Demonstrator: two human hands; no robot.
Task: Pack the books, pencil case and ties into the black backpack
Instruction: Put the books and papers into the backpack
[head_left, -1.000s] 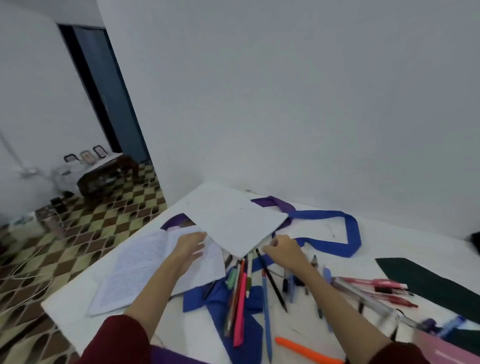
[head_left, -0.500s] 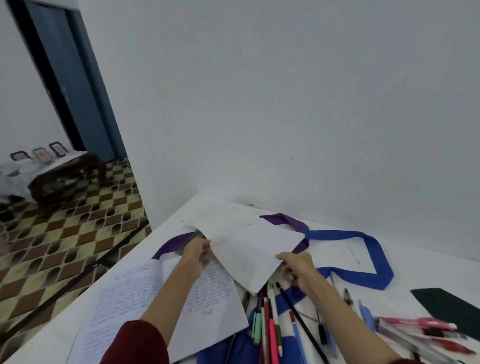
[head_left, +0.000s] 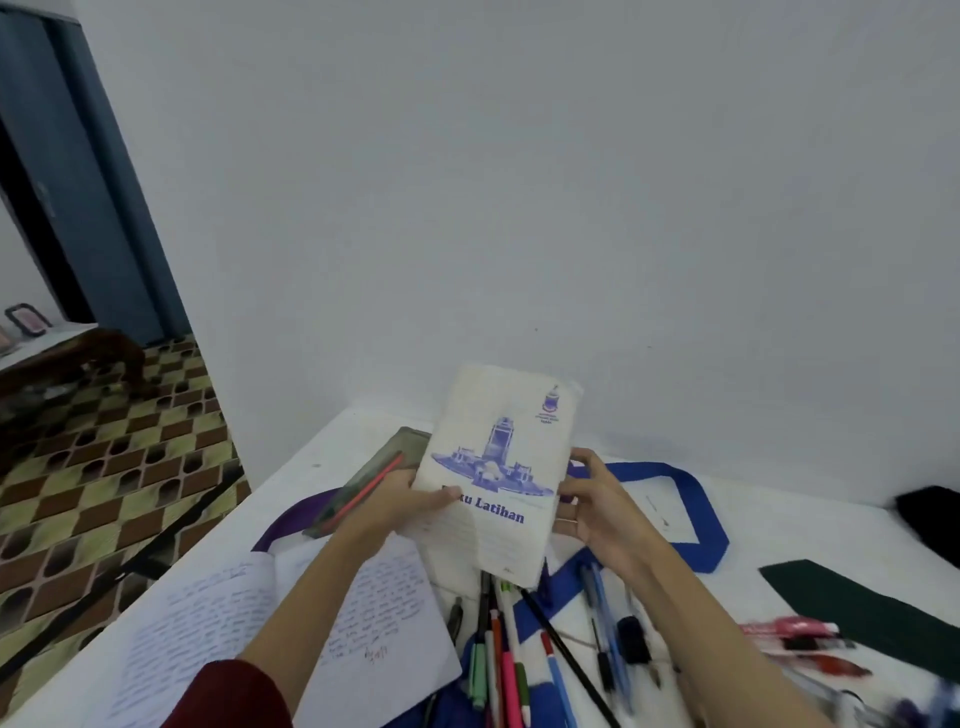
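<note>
I hold a closed white exercise book (head_left: 501, 467) with a blue cover print upright above the table. My left hand (head_left: 402, 501) grips its left edge and my right hand (head_left: 597, 512) grips its right edge. An open book with handwritten pages (head_left: 249, 629) lies flat at the front left. A clear pencil case (head_left: 363, 478) with a red pencil inside lies behind my left hand. A blue tie (head_left: 696, 519), a purple tie (head_left: 291, 519) and a dark green tie (head_left: 862, 608) lie on the table. A black item (head_left: 930, 514) shows at the right edge.
Several loose pens and pencils (head_left: 524, 654) lie scattered on the white table (head_left: 332, 441) in front of me. A white wall stands right behind the table. Left of the table is a checkered floor and a low wooden table (head_left: 78, 353).
Both hands have lifted the white book off the table, closed it and turned its cover towards me. The pencil case that lay under it is now uncovered.
</note>
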